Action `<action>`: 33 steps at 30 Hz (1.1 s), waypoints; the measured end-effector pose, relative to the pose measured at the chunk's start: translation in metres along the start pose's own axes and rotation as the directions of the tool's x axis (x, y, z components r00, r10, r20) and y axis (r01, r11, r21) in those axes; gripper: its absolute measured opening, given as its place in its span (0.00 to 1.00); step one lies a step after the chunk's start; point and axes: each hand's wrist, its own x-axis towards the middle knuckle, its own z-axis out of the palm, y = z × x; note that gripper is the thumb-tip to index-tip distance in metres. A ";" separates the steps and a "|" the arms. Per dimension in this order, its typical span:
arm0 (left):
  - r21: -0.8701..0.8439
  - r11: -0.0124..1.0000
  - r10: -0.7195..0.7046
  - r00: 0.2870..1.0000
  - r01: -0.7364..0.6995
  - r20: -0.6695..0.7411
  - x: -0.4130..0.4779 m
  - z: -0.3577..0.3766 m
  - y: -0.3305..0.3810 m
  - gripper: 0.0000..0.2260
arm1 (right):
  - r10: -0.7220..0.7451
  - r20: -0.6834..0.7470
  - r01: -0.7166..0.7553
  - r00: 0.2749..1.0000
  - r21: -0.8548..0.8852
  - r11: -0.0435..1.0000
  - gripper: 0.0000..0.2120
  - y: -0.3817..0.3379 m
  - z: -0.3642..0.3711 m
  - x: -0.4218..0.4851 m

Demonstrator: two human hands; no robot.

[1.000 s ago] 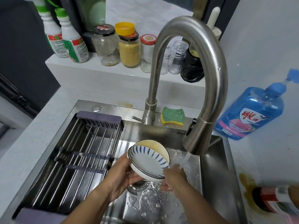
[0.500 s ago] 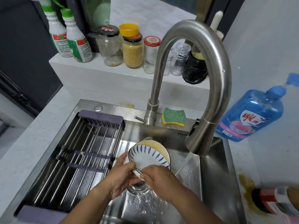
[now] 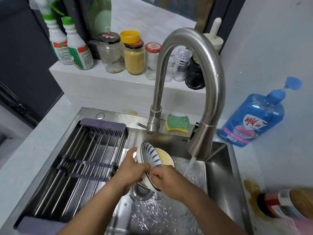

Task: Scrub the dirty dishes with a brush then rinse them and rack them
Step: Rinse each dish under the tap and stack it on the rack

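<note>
Both hands meet on the striped bowl [image 3: 149,154], which stands tilted on its edge above the drain [image 3: 143,192]. The left hand [image 3: 133,168] grasps it from the near left, thumb lying across the patterned side. The right hand [image 3: 167,180] has curled fingers [image 3: 153,175] clamped on the bowl's lower rim. Just behind the grip, a second dish [image 3: 165,156] with a yellowish inside shows past the striped one; I cannot tell if the two touch.

To the right of the grip, the water stream [image 3: 190,165] falls from the faucet [image 3: 211,73] and lands clear of the bowl, with a narrow gap between them. Beyond that stands the sink wall [image 3: 220,167]. To the left, the drying rack [image 3: 84,158] spans the basin, its nearest bars just beside the left hand's knuckles. Open wet basin floor lies on the near side of the hands, under the forearms.

Past the grip, a green and yellow sponge [image 3: 177,122] lies on the sink's back edge beside the faucet base. Further back, jars [image 3: 134,56] and spray bottles [image 3: 74,48] line a white ledge [image 3: 101,82]. Well to the right, a blue soap bottle [image 3: 254,119] stands on the pale counter [image 3: 42,141]. Nearer, a toppled bottle [image 3: 284,204] lies on a brown stain [image 3: 252,192].
</note>
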 end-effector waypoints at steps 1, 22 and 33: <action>0.006 1.000 -0.010 1.000 0.010 -0.001 0.002 -0.001 0.000 0.29 | 0.006 -0.007 -0.006 1.000 -0.001 1.000 0.12 -0.002 -0.001 0.001; -0.272 0.957 -0.148 0.979 0.106 -0.140 0.007 -0.001 -0.063 0.19 | 0.000 -0.250 -0.063 0.968 -0.243 0.968 0.25 -0.017 0.013 0.011; 0.057 0.981 -0.159 0.932 0.188 -0.327 0.006 0.002 -0.069 0.27 | -0.190 -0.479 0.132 0.857 -0.152 0.980 0.26 -0.006 0.013 0.007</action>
